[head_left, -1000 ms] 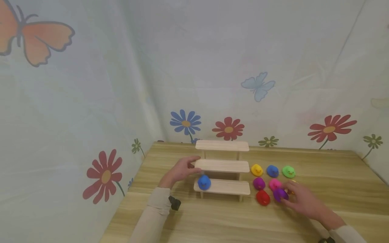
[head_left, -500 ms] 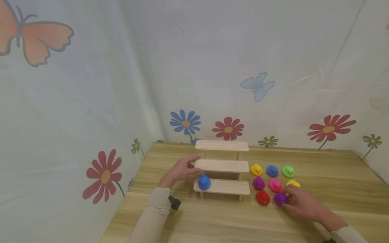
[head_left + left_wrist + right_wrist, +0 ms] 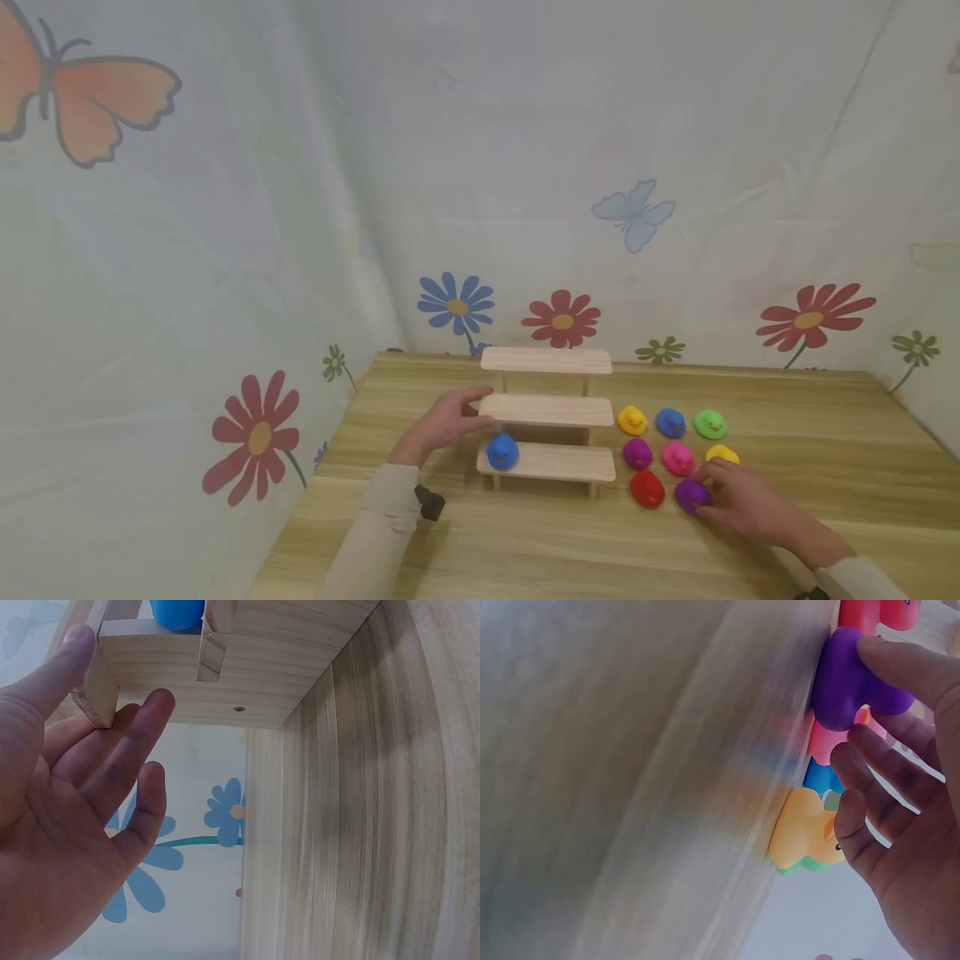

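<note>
My left hand (image 3: 448, 419) holds the left end of the middle tier of a three-tier wooden display stand (image 3: 547, 410), thumb and fingers on either side of the board in the left wrist view. A blue rubber duck (image 3: 502, 452) sits at the left end of the lowest tier. On the table to the right, my right hand (image 3: 750, 500) pinches a purple rubber duck (image 3: 692, 496) between thumb and index finger. In the right wrist view the thumb lies on the purple duck (image 3: 841, 682), the other fingers curl loosely, and the duck sits on the table.
Around the purple duck stand a red duck (image 3: 647, 489), a pink duck (image 3: 678, 458), a second purple duck (image 3: 637, 454) and a yellow duck (image 3: 722, 454). Behind them are another yellow (image 3: 632, 421), a blue (image 3: 671, 422) and a green duck (image 3: 710, 424). Patterned cloth (image 3: 517, 167) borders the table (image 3: 495, 550).
The purple duck in my right hand has come down and slightly toward me, away from the pink duck, and turned from tilted to level. My left hand stays on the stand.
</note>
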The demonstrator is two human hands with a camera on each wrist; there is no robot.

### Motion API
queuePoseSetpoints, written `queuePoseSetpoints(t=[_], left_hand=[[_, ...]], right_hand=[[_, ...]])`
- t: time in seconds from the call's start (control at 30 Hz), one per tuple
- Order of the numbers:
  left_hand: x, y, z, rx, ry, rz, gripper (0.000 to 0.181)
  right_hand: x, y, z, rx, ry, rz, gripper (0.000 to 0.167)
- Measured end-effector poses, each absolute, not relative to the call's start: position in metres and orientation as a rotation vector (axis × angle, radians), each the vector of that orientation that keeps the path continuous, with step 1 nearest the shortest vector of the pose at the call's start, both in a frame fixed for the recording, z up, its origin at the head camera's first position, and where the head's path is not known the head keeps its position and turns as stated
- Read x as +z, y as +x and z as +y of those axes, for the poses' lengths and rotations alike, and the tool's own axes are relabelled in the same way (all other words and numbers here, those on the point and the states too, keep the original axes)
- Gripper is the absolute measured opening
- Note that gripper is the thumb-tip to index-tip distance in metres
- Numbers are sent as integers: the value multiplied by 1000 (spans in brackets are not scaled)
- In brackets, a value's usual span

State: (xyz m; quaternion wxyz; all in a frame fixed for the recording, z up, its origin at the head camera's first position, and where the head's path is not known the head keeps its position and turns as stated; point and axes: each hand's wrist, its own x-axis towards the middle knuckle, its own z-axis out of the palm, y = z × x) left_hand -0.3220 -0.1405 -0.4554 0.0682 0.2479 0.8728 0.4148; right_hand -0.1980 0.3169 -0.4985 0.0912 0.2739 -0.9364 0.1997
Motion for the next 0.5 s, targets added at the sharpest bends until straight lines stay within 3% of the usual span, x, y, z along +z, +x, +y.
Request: queuePoseSetpoints(t=[0.5], left_hand=[[-457, -320, -139, 1259, 749, 2636, 62]], right_hand=[[-498, -198, 314, 571, 798, -2829, 33]])
